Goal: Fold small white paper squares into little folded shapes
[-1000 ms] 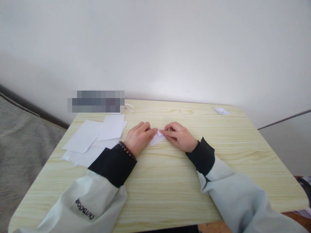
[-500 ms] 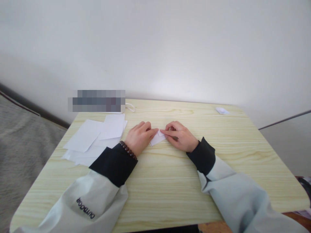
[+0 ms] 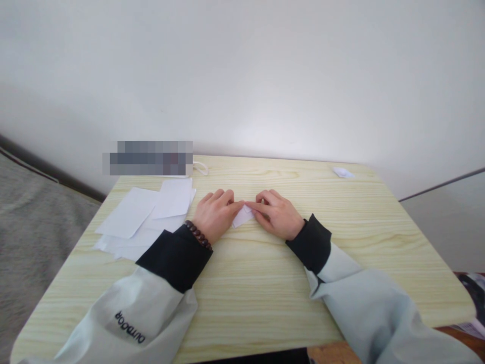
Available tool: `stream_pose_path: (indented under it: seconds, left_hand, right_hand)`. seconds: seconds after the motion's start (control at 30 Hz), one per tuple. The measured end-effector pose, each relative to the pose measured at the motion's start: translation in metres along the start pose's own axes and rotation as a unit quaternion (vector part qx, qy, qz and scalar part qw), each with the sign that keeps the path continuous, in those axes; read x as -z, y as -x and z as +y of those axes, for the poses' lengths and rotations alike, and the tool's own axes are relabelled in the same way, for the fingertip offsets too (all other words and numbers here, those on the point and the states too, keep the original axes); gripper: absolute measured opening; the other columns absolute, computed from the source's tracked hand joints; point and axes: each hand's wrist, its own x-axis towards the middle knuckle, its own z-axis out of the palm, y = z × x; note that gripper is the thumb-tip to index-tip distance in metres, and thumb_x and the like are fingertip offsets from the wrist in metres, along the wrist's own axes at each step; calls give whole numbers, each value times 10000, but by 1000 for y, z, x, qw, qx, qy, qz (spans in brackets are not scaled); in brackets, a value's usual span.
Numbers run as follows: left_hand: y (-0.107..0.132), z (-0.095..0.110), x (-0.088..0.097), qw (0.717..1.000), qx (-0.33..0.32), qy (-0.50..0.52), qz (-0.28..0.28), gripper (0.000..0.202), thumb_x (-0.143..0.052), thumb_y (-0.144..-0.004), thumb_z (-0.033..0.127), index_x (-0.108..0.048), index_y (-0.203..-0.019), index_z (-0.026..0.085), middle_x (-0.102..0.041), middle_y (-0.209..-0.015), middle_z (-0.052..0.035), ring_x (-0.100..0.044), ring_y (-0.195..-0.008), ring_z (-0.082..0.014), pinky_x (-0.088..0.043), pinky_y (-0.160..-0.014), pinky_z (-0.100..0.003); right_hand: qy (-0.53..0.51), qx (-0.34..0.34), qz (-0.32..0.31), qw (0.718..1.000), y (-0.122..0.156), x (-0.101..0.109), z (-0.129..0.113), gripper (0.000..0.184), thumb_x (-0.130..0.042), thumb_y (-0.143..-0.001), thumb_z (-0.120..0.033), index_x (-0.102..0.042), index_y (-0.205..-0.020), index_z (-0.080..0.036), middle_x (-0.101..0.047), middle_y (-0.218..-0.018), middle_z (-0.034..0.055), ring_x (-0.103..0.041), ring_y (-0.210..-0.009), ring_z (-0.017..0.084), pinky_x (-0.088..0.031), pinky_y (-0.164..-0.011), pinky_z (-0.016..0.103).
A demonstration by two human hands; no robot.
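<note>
Sheets of loose paper [image 3: 146, 215] sit well off to the left of the little folded paper [image 3: 242, 216]. They're plain white, thin and flat, overlapping in a messy fan, and past them there's grey fabric [image 3: 34, 227] beyond the edge. A white cord loop [image 3: 200, 168] lies behind and left of the folded paper, next to a blurred-out patch.

My left hand [image 3: 215, 215] comes in from the left of the folded paper, knuckles up, with a dark bead bracelet [image 3: 198, 235] at the wrist. The fingers lie close together and mostly flat. The index tip presses down on the paper's left end, so it's pinning it rather than gripping it.

The folded paper itself lies flat on the surface [image 3: 265, 283], dead centre between both hands. It's a small white piece with crisp edges and a sharp crease, and its long axis slants from near-left to far-right. Both hands touch it, so neither is really closer; it sits right at the fingertips, just ahead of both wrists.

My right hand [image 3: 276, 217] is on the right of the folded paper. As far as I can tell, its index finger and thumb are pinched on the far-right end and the other fingers are curled under.

Way out to the right and behind the folded paper, near the far corner, lies a small white scrap [image 3: 344, 172], and I can't make out its shape. The surface is pale, smooth wood grain, matte, with the stripes running left to right.
</note>
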Motion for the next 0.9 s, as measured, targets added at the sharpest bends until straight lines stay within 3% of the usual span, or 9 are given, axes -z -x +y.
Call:
stream_pose_path:
  seconds: [0.23, 0.6, 0.9]
  left_hand:
    - [2, 0, 0, 1000, 13, -3, 9, 169, -543, -873, 252, -695, -939, 284, -598, -769, -29, -520, -713, -169, -358, -580, -283]
    - [-1, -2, -2, 1000, -7, -4, 11, 171, -557, -857, 205, -694, -937, 267, -582, -759, -25, -509, -692, -158, -357, -563, -275]
    - [1, -3, -5, 999, 24, 36, 19, 181, -527, -887, 279, -705, -915, 269, -574, -743, -23, -511, -699, -153, -389, -580, -267]
  right_hand:
    - [-7, -1, 34, 999, 14, 5, 10, 222, -496, -861, -218, -701, -940, -189, -597, -873, 74, -527, -780, 168, -480, -678, 300]
    - [39, -12, -11, 999, 8, 8, 5, 263, -433, -927, -290, -657, -1058, -252, -607, -959, 50, -523, -802, 151, -428, -658, 273]
    - [-11, -6, 17, 1000, 17, 10, 14, 213, -488, -882, -225, -691, -945, -207, -637, -920, 60, -555, -832, 168, -473, -713, 299]
